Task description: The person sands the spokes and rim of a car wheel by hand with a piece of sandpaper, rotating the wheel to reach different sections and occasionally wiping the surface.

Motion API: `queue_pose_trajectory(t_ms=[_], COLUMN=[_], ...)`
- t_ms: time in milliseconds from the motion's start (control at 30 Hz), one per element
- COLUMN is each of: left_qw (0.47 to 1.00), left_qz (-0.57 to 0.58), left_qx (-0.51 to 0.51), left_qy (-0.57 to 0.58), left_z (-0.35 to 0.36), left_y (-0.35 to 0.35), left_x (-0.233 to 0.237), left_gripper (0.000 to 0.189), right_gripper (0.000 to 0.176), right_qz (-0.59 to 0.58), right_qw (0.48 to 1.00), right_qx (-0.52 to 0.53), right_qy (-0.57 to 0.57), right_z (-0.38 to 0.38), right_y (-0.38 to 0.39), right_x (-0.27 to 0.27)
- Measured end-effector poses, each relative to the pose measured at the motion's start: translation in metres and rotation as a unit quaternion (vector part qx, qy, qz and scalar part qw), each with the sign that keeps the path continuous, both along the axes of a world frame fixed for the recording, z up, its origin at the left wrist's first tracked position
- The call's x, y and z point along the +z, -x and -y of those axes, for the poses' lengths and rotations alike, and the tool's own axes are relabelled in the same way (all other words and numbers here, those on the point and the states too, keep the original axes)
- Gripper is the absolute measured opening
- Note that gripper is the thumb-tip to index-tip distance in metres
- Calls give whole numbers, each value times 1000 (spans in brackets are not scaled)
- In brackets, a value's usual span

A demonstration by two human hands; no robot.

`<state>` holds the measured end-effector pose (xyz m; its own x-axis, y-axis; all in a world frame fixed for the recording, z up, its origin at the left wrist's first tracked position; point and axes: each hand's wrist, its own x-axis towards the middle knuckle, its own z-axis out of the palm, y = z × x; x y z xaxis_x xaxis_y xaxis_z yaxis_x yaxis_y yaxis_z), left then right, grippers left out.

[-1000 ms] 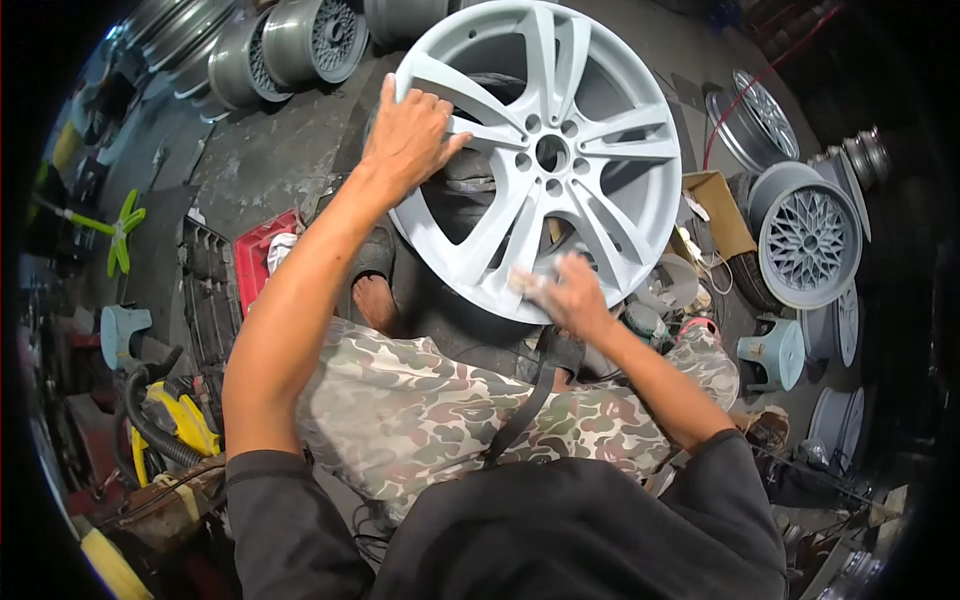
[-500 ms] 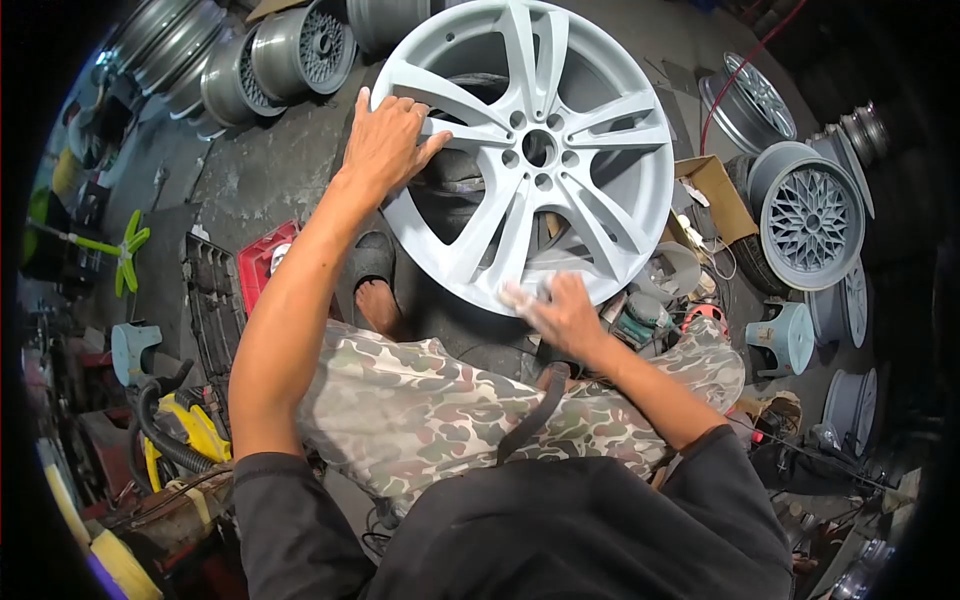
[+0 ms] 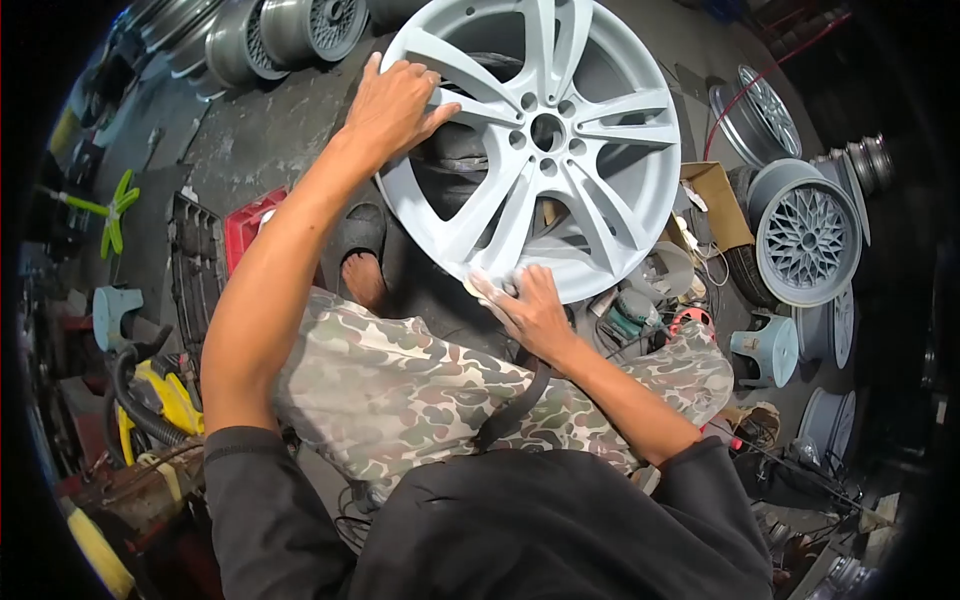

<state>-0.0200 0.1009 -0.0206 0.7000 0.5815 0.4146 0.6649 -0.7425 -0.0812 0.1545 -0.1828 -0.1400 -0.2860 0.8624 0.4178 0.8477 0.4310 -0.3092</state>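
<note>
A large pale grey alloy wheel rim (image 3: pixel 640 250) with paired spokes lies face up in front of me. My left hand (image 3: pixel 395 108) is closed on its left edge, fingers over the outer lip and thumb stretched across a spoke. At the near edge, my right hand (image 3: pixel 533 312) presses a small pale sanding pad (image 3: pixel 474 288) against the lip; the fingers hide most of it. White dust coats those fingertips. Through the gaps between spokes, a dark support, perhaps a tyre, shows beneath the wheel.
More rims stand at the upper left (image 3: pixel 312 28), and a mesh-spoked rim (image 3: pixel 808 235) leans at the right. Near the wheel are a cardboard box (image 3: pixel 715 205), a green power tool (image 3: pixel 628 315) and a light blue stool (image 3: pixel 768 350). A red tray (image 3: pixel 250 225) lies left of my foot.
My right hand has slid left along the near lip and is less blurred. My left hand keeps its hold. The whole view has shifted slightly.
</note>
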Motion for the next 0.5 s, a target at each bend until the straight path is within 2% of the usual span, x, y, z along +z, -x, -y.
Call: queue_pose_trajectory(t_ms=[133, 200, 267, 333, 400, 500], left_qw=[1000, 1000, 999, 999, 1000, 999], left_qz=[-3, -9, -16, -33, 17, -16], left_qx=[8, 10, 11, 7, -9, 4], left_qy=[19, 13, 26, 36, -5, 38], left_z=[2, 3, 4, 3, 1, 5], left_y=[0, 1, 0, 2, 0, 2], left_x=[4, 4, 7, 5, 0, 7], left_gripper=[50, 50, 51, 51, 40, 50], right_gripper=[53, 53, 62, 63, 62, 56], right_qz=[34, 63, 88, 67, 53, 78], right_qw=[999, 996, 993, 995, 992, 992], right_qx=[32, 56, 66, 64, 78, 76], right_qy=[-1, -12, -49, -43, -79, -59], right_z=[1, 6, 5, -17, -39, -24], right_y=[-7, -26, -33, -9, 7, -10], right_x=[8, -5, -13, -9, -3, -6])
